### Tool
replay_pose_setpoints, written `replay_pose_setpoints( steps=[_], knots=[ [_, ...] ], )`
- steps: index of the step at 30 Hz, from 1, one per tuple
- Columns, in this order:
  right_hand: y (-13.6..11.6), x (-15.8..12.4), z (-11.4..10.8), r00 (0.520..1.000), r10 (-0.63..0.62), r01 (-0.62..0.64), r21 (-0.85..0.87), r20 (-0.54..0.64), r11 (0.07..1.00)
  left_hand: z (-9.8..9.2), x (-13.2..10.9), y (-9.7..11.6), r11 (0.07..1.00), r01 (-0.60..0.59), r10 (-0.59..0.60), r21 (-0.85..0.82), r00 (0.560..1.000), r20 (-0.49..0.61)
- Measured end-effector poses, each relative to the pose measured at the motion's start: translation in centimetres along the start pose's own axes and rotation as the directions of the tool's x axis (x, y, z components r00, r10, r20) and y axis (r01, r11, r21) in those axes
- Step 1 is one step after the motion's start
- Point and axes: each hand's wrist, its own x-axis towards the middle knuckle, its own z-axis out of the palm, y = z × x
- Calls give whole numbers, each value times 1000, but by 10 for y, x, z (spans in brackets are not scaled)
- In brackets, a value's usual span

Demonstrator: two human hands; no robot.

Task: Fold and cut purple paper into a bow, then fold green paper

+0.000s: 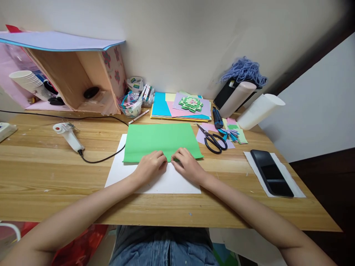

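Observation:
A green sheet of paper (161, 136) lies in front of me, its near edge slightly curled up. Under it is a white sheet (180, 181). My left hand (152, 164) pinches the near edge of the green paper just left of its middle. Close beside it, my right hand (186, 162) grips the same edge with thumb and fingers. Both hands are closed, and their fingers hide part of the edge. Black-handled scissors (213, 140) rest to the right of the green paper.
A white glue gun (68, 136) with a black cord lies left. Behind stand an open box (111, 74), a cup of scraps (131, 107) and stacked coloured paper (159, 105) bearing a paper flower (191, 103). A utility knife (217, 117) and phone (271, 173) are at right.

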Motion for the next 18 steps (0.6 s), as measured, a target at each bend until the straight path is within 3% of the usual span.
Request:
replay_pose_setpoints(
  steps=[4,9,18],
  knots=[
    [2,0,0,995,86,-88,40,49,995,2,-1,0,985,66,-76,-162,996,-52],
    [1,0,-1,990,127,-129,24,67,991,-1,-2,-2,946,107,-110,-306,994,7],
    [-1,9,-9,943,307,-312,25,127,950,-3,0,7,916,252,-253,-312,967,39]
  ],
)
